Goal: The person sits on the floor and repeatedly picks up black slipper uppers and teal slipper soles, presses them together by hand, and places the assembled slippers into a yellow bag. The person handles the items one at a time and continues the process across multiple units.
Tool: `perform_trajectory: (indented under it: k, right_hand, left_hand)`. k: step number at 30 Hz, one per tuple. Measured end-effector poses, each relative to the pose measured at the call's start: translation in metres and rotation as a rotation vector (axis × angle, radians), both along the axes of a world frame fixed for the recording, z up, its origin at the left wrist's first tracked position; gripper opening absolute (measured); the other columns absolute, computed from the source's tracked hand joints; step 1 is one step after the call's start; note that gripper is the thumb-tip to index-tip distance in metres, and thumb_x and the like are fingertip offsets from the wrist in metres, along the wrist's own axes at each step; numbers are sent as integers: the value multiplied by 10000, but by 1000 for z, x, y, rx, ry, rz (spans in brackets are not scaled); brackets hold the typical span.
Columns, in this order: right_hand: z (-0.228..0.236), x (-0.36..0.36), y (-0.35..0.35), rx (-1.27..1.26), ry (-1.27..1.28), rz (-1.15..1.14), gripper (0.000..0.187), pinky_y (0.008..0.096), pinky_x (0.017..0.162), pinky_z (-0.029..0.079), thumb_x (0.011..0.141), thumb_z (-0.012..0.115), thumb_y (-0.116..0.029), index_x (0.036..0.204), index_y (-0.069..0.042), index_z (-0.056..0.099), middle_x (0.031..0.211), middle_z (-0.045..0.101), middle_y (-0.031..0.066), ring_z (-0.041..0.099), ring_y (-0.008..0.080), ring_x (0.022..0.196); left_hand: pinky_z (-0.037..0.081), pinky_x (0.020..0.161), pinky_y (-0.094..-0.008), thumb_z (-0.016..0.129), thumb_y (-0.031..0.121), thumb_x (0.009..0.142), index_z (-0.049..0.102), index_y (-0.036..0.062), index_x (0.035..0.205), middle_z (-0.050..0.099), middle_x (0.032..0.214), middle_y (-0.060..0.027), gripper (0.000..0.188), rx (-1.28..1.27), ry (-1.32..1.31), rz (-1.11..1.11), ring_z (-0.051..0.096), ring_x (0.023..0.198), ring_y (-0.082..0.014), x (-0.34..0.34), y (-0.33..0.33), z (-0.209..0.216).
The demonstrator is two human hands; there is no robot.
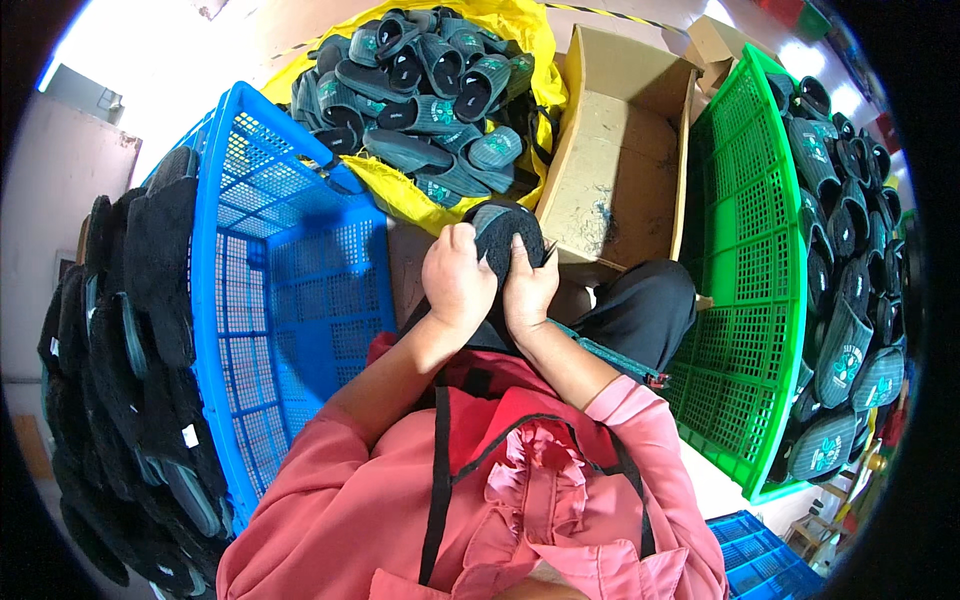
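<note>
at the centre of the frame both hands close around one dark slipper (497,232): the left hand (455,280) curls over its left edge, the right hand (530,290) grips its right side, fingers wrapped tight. above lies a pile of slippers (425,85) on a yellow bag (520,30), beside a cardboard box (620,150). a blue crate (290,300) stands at left, a green crate (750,260) at right.

Blue crate (290,300), green crate (750,250), cardboard box (620,150)
</note>
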State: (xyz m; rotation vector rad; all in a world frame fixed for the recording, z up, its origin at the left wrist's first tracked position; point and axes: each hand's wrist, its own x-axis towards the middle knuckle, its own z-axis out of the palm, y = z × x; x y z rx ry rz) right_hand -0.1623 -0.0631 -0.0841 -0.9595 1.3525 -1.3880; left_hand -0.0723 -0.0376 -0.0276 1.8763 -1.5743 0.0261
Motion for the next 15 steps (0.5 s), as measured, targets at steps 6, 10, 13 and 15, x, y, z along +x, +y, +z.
perform_trajectory:
  k: [6, 10, 13, 15]
  right_hand:
    - [8, -18, -15, -7, 121, 138, 414, 342, 822, 512, 936, 652, -290, 1172, 44, 588, 997, 680, 142, 656, 245, 909]
    - [38, -32, -25, 258, -198, 484, 338, 248, 496, 506, 980, 587, -281, 1159, 5, 580, 876, 642, 73, 613, 130, 598]
    - [31, -28, -27, 289, -167, 499, 317, 252, 447, 488, 988, 583, -263, 1169, -5, 544, 806, 622, 57, 589, 124, 529]
    - [26, -24, -25, 252, -116, 502, 280, 283, 430, 476, 970, 608, -264, 1041, -11, 511, 728, 638, 86, 606, 149, 501]
  left_hand:
    - [468, 751, -461, 702, 56, 727, 568, 31, 1018, 547, 901, -182, 322, -28, -243, -168, 562, 849, -381, 20, -23, 11]
    - [471, 751, -446, 681, 48, 762, 560, 35, 983, 544, 904, -161, 252, -3, -301, -243, 562, 858, -372, 42, -45, 22]
    - [498, 721, -451, 651, 67, 788, 544, 26, 956, 560, 898, -174, 203, 62, -442, -386, 596, 831, -375, 49, -66, 26]
    - [512, 704, -466, 632, 92, 804, 547, 11, 960, 589, 885, -192, 195, 193, -448, -374, 619, 798, -386, 51, -71, 25]
